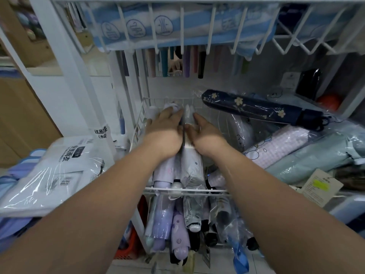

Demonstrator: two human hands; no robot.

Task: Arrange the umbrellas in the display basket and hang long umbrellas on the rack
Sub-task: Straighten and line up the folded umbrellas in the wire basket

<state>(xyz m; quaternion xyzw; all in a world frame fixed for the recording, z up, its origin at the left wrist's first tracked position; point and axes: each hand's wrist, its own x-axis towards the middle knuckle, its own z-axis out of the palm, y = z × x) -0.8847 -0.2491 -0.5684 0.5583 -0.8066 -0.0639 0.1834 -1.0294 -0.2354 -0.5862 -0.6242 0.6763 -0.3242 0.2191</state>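
Folded pale lilac and white umbrellas [185,167] in clear wrappers lie lengthwise, packed side by side in the white wire basket [183,191]. A navy flowered umbrella [254,108] rests tilted over its right rim.

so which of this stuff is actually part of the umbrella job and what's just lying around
Part of the job:
- left hand and right hand, both on the folded umbrellas
- white wire basket
- navy floral umbrella
- hanging long umbrellas

Just lying about:
- packaged raincoats
- paper tag
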